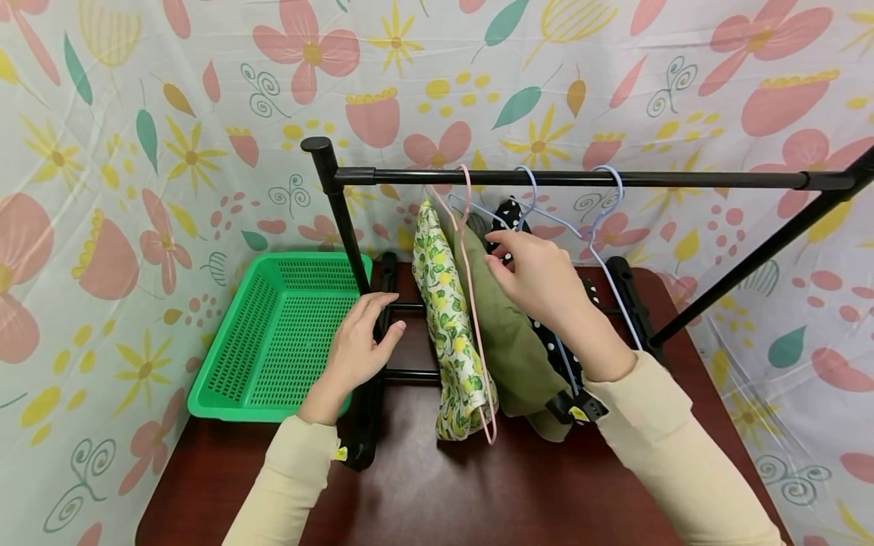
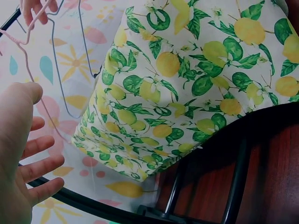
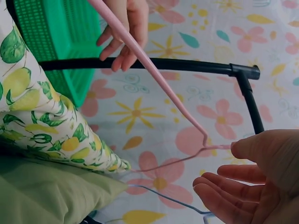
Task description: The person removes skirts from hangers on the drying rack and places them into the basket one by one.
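Note:
My left hand is beside the left post of a black garment rack, fingers extended, holding nothing. Above the hanging clothes is my right hand, its fingers loosely bent and nothing gripped. In the right wrist view its thumb overlaps the hook end of a pink hanger. A lemon-print cloth hangs at that hanger's left side, while its right side is bare. Just behind are an olive green cloth and a black polka-dot cloth, the latter partly hidden by my right hand and forearm.
Two blue hangers hook over the bar; the right one is nearest the rack's right end. A green plastic basket stands left of the rack on the dark red-brown table. Flower-print curtain surrounds the table's back and sides.

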Demonstrator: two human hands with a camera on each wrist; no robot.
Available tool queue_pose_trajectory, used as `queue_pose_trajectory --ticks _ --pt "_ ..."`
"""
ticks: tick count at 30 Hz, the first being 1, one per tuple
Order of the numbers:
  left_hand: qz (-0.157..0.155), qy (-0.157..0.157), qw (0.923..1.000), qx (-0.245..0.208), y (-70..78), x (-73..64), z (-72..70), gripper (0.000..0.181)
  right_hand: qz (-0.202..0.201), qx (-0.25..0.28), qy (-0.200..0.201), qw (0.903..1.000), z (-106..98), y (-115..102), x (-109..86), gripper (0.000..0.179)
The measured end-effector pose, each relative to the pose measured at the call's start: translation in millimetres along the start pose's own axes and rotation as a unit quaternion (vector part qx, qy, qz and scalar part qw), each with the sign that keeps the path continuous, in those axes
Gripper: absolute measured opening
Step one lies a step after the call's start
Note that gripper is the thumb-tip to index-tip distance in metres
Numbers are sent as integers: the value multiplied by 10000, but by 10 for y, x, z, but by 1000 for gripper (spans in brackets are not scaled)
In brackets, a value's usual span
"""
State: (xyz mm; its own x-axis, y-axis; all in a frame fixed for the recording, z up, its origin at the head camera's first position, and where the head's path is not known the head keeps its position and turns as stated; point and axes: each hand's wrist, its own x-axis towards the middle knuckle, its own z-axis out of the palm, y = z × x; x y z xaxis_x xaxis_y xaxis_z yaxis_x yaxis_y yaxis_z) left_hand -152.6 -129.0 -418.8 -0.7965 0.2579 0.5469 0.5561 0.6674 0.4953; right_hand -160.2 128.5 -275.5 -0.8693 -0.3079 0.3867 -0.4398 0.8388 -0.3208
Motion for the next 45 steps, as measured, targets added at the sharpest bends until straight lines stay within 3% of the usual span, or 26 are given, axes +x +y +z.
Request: queue_pose_trajectory --ticks 8,18,26,45 --pt "-148 -100 9998 -21 -3 -36 48 42 5 28 -122 9999 100 -56 141 31" --pt "-691 -355 9968 -174 -46 -126 205 42 500 4 -267 9984 195 -104 342 33" --pt "-709 -215 9971 -197 -91 -166 260 40 631 65 -386 9972 233 -147 404 32" --pt "-843 -167 9959 -299 -101 -244 375 36 1081 21 70 9941 350 -199 536 16"
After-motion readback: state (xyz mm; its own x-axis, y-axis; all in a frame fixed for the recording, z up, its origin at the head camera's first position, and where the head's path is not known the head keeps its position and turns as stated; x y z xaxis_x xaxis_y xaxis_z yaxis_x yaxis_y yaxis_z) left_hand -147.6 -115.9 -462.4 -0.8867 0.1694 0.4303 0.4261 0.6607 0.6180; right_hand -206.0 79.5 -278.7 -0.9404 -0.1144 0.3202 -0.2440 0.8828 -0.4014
